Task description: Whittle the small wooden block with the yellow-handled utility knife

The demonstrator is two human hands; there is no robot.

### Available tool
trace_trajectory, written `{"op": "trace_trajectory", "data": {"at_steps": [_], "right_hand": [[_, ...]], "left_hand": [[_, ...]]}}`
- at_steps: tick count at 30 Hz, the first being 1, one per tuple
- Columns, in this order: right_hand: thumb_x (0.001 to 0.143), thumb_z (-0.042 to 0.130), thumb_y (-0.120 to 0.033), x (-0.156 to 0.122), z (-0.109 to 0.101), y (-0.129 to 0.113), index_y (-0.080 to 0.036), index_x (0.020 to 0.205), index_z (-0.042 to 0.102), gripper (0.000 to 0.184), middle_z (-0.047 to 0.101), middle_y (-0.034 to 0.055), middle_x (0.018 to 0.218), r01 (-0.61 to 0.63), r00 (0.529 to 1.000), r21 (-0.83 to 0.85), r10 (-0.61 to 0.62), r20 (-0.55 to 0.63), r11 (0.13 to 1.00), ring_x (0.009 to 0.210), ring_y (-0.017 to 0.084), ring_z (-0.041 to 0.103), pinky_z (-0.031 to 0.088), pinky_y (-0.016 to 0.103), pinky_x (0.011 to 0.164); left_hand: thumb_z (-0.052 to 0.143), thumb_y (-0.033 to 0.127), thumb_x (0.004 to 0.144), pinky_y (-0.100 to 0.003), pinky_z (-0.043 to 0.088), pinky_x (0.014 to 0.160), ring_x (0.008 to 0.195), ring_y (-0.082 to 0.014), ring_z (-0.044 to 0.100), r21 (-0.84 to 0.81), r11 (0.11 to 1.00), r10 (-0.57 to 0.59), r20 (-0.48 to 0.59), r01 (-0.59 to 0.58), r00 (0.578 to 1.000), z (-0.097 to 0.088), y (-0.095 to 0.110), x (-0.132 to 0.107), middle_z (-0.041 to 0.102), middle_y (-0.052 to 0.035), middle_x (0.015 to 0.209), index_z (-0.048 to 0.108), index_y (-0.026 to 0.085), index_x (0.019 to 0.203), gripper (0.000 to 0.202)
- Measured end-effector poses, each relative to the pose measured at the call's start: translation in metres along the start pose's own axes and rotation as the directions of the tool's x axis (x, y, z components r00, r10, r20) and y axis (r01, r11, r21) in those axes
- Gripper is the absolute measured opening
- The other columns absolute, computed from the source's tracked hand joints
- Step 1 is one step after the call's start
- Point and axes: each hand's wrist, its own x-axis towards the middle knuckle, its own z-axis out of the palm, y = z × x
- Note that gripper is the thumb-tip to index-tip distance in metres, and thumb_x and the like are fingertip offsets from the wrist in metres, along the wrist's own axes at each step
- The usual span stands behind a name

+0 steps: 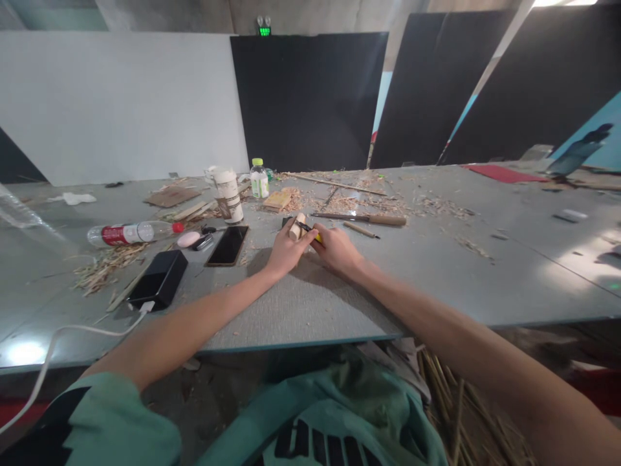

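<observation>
My left hand (pixel 286 249) is closed around a short, pale piece of wood (pixel 297 226) above the grey table (pixel 301 304). Close against it, my right hand (pixel 337 247) grips a utility knife (pixel 317 237) with a yellow and black body. The knife's dark front end lies across the wood, beside my left thumb. Just beyond my hands rests a long file-like tool (pixel 339 217) with a wooden handle (pixel 387 221). A thin wooden-handled tool (pixel 361 230) lies nearer to my right hand.
Left of my hands are a phone (pixel 227 246), a black power bank (pixel 159 278) with a white cable (pixel 92 329), and a lying bottle (pixel 130 233). Farther back stand a paper cup (pixel 228 197) and a green-capped bottle (pixel 259 179). Wood shavings (pixel 301 199) litter the far side.
</observation>
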Motion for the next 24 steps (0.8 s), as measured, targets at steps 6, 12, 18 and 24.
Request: {"op": "trace_trajectory", "data": {"at_steps": [6,12,18,24], "right_hand": [[0.106,0.05,-0.038,-0.001,0.0,0.004,-0.019,0.103,0.066,0.025,0.071,0.0073,0.082,0.09,0.995,0.041,-0.092,0.042,0.995,0.065,0.017,0.055,0.027,0.03,0.064],[0.104,0.052,-0.033,-0.002,0.0,0.004,-0.018,0.094,0.066,0.022,0.072,0.0062,0.083,0.182,0.981,0.114,-0.189,0.049,0.977,0.066,0.015,0.055,0.03,0.029,0.067],[0.102,0.052,-0.028,0.0,-0.004,0.0,-0.019,0.106,0.066,0.017,0.072,0.0065,0.084,0.085,0.995,0.069,-0.088,0.042,0.994,0.07,0.018,0.06,0.03,0.029,0.066],[0.107,0.049,-0.038,-0.001,0.001,0.001,-0.018,0.106,0.064,0.025,0.071,0.0088,0.081,-0.04,0.999,-0.045,0.04,0.003,0.998,0.067,0.02,0.057,0.024,0.03,0.061]], "left_hand": [[0.078,0.049,0.088,-0.035,0.051,0.087,0.091,-0.0221,0.065,-0.074,0.997,-0.039,-0.023,0.037,0.999,-0.003,-0.009,0.004,0.068,-0.0054,0.097,0.065,0.021,0.102,0.033],[0.081,0.048,0.083,-0.032,0.05,0.08,0.085,-0.0197,0.063,-0.157,0.986,-0.041,0.039,0.046,0.998,-0.005,-0.01,0.004,0.068,-0.0039,0.096,0.065,0.021,0.103,0.037],[0.073,0.05,0.09,-0.034,0.048,0.08,0.083,-0.0205,0.062,-0.06,0.996,-0.06,0.046,0.063,0.997,0.0,-0.001,0.002,0.067,-0.0033,0.087,0.065,0.02,0.096,0.031],[0.072,0.047,0.093,-0.038,0.049,0.09,0.095,-0.0255,0.065,0.041,0.999,0.012,-0.045,-0.01,0.999,-0.001,-0.001,0.003,0.068,-0.0066,0.092,0.063,0.022,0.096,0.027]]}}
